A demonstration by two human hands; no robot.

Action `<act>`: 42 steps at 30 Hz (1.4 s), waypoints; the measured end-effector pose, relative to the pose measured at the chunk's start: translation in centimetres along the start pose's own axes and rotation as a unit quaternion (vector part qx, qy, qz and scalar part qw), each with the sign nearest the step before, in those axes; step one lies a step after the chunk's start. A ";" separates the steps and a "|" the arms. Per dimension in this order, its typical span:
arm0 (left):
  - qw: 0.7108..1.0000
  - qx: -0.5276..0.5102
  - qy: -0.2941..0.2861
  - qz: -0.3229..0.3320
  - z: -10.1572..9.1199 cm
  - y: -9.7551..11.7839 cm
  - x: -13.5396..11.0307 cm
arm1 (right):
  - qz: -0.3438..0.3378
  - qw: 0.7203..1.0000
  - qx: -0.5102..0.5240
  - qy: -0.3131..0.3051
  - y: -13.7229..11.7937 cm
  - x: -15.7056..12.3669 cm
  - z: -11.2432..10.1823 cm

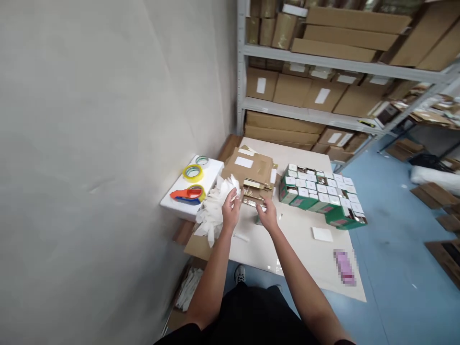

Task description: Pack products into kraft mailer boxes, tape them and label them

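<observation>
My left hand is over the table beside a pile of crumpled white paper, its fingers apart and nothing visible in it. Across a small gap, my right hand has its thumb and fingers apart. Just beyond both hands lie small brown cardboard pieces with shiny tape, against a stack of flat cardboard with white labels. Whether my right fingertips touch these pieces, I cannot tell. A small greenish-grey item is partly hidden beside my right hand.
Green boxes packed with small white-topped cartons stand on the table's right. A white block at left bears tape rolls and an orange tape dispenser. Nearer right are a white card and a pixelated pink item. Shelves stand behind.
</observation>
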State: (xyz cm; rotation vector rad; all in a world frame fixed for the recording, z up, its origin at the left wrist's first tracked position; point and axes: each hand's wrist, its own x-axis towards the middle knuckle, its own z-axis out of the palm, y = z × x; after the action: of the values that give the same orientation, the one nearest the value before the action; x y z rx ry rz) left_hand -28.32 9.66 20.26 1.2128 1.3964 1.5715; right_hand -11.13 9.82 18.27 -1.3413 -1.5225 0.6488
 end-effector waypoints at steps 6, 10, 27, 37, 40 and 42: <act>0.989 0.012 0.145 0.016 -10.2 0.4 -0.9 | -0.145 0.979 0.009 -0.141 -4.9 2.9 11.2; 0.974 0.043 0.221 0.005 -15.5 -0.2 -3.0 | -0.192 0.947 -0.061 -0.249 -7.7 3.9 19.1; 0.908 0.066 0.413 -0.029 -19.9 1.1 -6.3 | -0.287 0.890 -0.254 -0.246 -12.0 4.5 22.6; 0.940 0.011 0.340 0.009 -8.2 1.0 -2.1 | -0.264 0.930 -0.251 -0.039 -5.1 2.6 4.8; 0.949 -0.002 0.314 -0.003 -3.2 1.5 -1.8 | -0.213 0.937 -0.277 -0.013 -1.0 0.9 -0.8; 0.961 -0.008 0.277 -0.014 0.4 1.5 -1.9 | -0.173 0.940 -0.293 -0.007 1.8 -0.5 -4.5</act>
State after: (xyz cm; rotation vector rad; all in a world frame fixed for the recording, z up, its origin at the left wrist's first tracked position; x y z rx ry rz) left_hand -27.22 7.75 21.35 0.7594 1.7245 1.9921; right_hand -6.33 8.87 18.27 -1.4353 -1.9933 -0.0331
